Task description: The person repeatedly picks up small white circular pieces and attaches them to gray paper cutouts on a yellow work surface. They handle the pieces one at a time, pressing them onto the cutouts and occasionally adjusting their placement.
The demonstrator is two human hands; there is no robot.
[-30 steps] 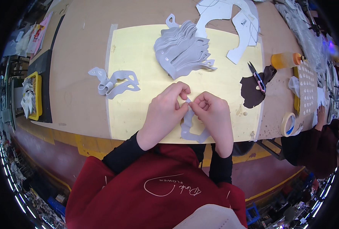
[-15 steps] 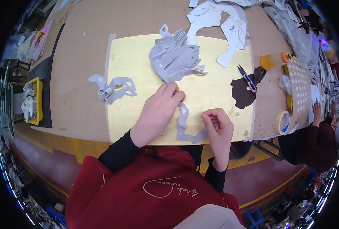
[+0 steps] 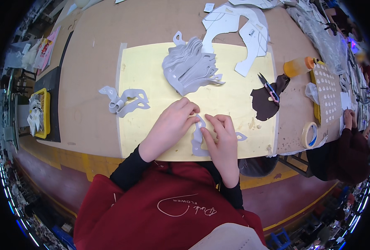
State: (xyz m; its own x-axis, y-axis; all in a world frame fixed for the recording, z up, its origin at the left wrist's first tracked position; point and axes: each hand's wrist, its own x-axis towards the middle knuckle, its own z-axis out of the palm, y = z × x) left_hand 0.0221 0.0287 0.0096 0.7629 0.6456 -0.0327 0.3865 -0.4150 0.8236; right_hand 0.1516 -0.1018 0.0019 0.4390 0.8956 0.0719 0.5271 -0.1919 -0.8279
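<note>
A thin, wavy grey cut piece with small holes lies bent on the yellow board in front of me. My left hand pinches its upper end between thumb and fingers. From the other side my right hand is closed in, thumb and fingertips at that same end. The right hand covers the middle of the piece, and a pointed tip shows beyond it. Just past my hands sits a thick stack of similar grey pieces. Several more grey pieces lie loosely curled to the left.
Thread snips rest on a dark brown scrap at right. Beyond are an orange-capped bottle, a tape roll and a card of round dots. White pattern pieces lie at the back. A co-worker's hand appears far right.
My right hand has moved left and up, from the lower part of the grey piece to its upper end beside the left hand. The left hand has dropped slightly.
</note>
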